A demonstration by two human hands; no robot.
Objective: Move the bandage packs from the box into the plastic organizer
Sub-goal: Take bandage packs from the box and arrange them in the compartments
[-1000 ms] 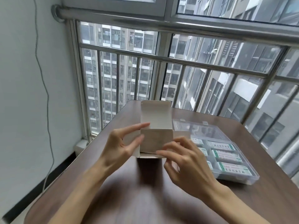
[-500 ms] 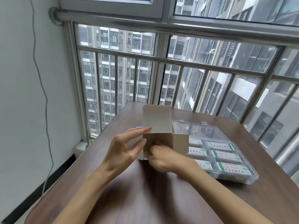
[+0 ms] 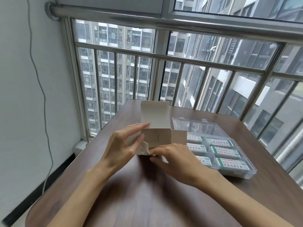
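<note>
Since half a second ago: right hand (image 3: 177,159) drawn back out of the box mouth toward the viewer, now pinching a pale, bent bandage pack (image 3: 146,149) at the box's lower left corner; left hand barely shifted. Far left: pale wall with a thin grey cable (image 3: 43,95) hanging down it. Next, metal window railing (image 3: 164,58), tower blocks beyond the glass. On the dark wooden desk (image 3: 147,202), left hand (image 3: 122,149) steadying the cardboard box (image 3: 156,138) from its left side, forefinger stretched along the top edge, thumb pressed to the front face, grip loosely wrapped on the box. Box lying with its open end toward the viewer, top flap standing up, one side flap spread to the right. Right grip narrow, thumb and fingertips closed on the pack, which sits partly out of the box; how much remains inside cannot be told. Just to the right, touching or nearly touching the side flap, clear plastic organizer (image 3: 246,173), lid laid open behind it, white-and-green labelled packs (image 3: 226,151) lying in its compartments, two columns visible, the nearer column partly hidden by the right hand.
</note>
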